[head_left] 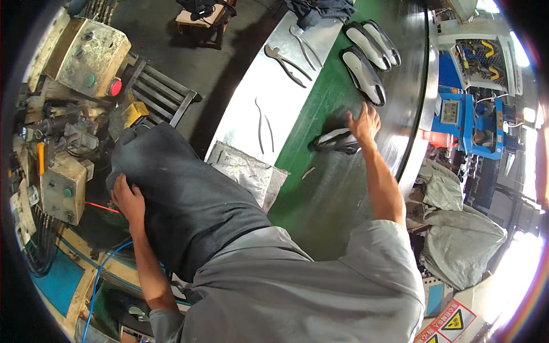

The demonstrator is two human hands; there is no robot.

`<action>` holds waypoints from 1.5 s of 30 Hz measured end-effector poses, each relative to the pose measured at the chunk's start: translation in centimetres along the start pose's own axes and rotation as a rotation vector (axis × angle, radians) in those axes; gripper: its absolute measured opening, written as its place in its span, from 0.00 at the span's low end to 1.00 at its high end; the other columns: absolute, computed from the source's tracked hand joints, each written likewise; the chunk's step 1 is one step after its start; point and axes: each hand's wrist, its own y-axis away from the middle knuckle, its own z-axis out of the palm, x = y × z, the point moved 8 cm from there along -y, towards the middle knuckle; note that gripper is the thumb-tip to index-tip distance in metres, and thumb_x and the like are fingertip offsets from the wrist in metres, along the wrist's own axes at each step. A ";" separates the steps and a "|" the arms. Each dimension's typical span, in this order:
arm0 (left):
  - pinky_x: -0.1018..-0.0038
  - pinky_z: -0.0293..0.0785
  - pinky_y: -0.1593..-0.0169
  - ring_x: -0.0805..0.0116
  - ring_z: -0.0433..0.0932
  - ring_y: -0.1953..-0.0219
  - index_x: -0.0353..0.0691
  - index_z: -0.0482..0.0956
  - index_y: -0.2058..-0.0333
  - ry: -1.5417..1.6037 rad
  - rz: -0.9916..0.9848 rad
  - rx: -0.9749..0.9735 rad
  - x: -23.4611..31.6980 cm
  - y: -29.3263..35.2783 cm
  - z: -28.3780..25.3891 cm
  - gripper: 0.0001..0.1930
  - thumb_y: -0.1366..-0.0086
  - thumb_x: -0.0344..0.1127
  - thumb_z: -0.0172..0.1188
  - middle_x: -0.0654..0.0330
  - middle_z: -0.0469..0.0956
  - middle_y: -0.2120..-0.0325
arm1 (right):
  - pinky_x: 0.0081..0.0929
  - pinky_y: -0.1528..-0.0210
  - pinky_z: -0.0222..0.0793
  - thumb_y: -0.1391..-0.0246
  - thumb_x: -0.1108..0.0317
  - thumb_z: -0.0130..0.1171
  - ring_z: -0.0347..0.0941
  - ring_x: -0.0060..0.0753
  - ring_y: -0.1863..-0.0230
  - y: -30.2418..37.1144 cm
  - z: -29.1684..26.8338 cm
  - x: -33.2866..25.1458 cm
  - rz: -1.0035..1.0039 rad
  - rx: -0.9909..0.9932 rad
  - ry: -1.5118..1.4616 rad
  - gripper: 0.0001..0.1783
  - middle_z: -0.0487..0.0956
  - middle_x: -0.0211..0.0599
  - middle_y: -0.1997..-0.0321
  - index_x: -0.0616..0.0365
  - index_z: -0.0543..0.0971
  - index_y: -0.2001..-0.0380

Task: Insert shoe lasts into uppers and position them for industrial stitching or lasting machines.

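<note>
My right hand (365,124) reaches over the green belt with its fingers apart and nothing visible in them. Just left of its wrist lies a black-and-white shoe (337,140), partly hidden by the hand; whether they touch I cannot tell. Beyond my fingertips another black shoe with a pale sole edge (363,75) lies on the belt. Two more shoes (369,46) sit side by side farther off. On my left knee, over the dark trousers (171,188), my left hand (128,198) rests with its fingers loosely spread, holding nothing.
Pincers (287,66) and other hand tools lie on a white board (243,108) beside the belt (294,171). A grey cloth pad (246,171) is near my leg. Left stand control boxes (88,57) and a slatted stool (163,91). A metal rail (420,114) runs along the right.
</note>
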 end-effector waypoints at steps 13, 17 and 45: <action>0.45 0.59 0.23 0.50 0.70 0.27 0.36 0.74 0.32 0.046 0.005 0.060 2.6 -1.7 -1.6 0.26 0.29 0.29 0.62 0.51 0.75 0.32 | 0.59 0.42 0.85 0.44 0.65 0.77 0.80 0.60 0.39 12.8 16.4 4.2 1.030 0.091 -1.088 0.50 0.76 0.58 0.36 0.61 0.54 0.30; 0.50 0.66 0.27 0.40 0.72 0.32 0.34 0.77 0.36 0.512 0.175 0.360 6.4 0.2 -6.9 0.25 0.31 0.23 0.61 0.44 0.77 0.36 | 0.52 0.37 0.80 0.40 0.71 0.74 0.80 0.50 0.37 14.9 10.8 -1.2 0.885 -0.141 -1.783 0.50 0.78 0.48 0.34 0.58 0.57 0.21; 0.66 0.65 0.27 0.64 0.67 0.26 0.32 0.50 0.19 1.942 -0.168 -0.087 6.3 12.2 -12.2 0.46 0.32 0.29 0.63 0.52 0.69 0.28 | 0.40 0.33 0.69 0.20 0.38 0.46 0.78 0.47 0.39 31.9 -14.8 -44.4 -0.764 -0.985 -1.016 0.42 0.84 0.58 0.45 0.72 0.73 0.31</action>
